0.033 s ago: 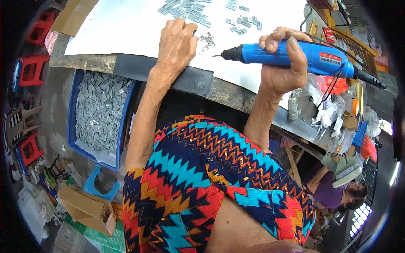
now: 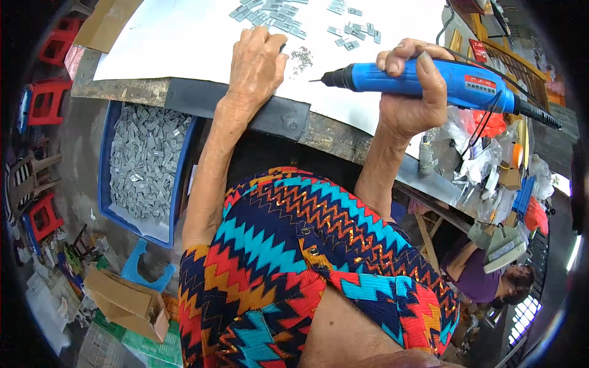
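In the upper right of the frame, the right hand (image 2: 417,92) has its fingers clamped around a blue cylindrical plastic power screwdriver (image 2: 455,78), whose thin dark metal bit (image 2: 316,81) points left, touching nothing. The left hand (image 2: 256,67), upper centre, curls its fingers beside a small dark piece (image 2: 282,47); I cannot tell whether they pinch it, since the hand hides most. If that grip is loose, the piece could twist under the bit, which might then skid toward the fingertips. A careless sweep could scatter the tiny brass-and-dark metal bits (image 2: 301,61) lying between the hands.
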### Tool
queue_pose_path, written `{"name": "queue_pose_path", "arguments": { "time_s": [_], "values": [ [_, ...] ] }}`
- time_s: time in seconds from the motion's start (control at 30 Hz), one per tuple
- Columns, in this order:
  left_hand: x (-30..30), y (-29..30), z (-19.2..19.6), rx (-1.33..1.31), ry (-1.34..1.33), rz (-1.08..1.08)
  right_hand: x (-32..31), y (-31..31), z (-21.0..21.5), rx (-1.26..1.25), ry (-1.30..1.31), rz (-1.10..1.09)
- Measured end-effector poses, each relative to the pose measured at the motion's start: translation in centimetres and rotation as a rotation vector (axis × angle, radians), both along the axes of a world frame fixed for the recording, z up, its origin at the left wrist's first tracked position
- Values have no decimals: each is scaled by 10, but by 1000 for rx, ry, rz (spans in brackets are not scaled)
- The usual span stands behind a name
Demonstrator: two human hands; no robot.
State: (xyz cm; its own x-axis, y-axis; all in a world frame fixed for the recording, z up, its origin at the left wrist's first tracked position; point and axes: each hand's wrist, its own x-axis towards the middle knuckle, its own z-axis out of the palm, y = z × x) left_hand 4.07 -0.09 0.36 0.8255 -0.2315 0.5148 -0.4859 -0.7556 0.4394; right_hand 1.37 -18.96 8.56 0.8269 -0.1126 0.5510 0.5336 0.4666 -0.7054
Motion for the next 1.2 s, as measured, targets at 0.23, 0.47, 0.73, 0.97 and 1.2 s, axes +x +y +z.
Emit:
{"name": "queue_pose_path", "arguments": {
  "time_s": [0.23, 0.47, 0.73, 0.97, 1.2],
  "values": [
    [-11, 13, 2, -38, 79, -88, 0, 1, 1, 18, 39, -32],
    [-17, 23, -4, -124, 82, -49, 3, 10, 1, -11, 22, -88],
    [-22, 20, -4, -118, 49, 31, 12, 24, 9, -125, -75, 2],
    [-23, 18, -5, -157, 75, 65, 26, 44, 9, -153, -55, 58],
    [-21, 18, -9, -214, 85, 76, 33, 80, 11, -186, -36, -59]
  ]
}}
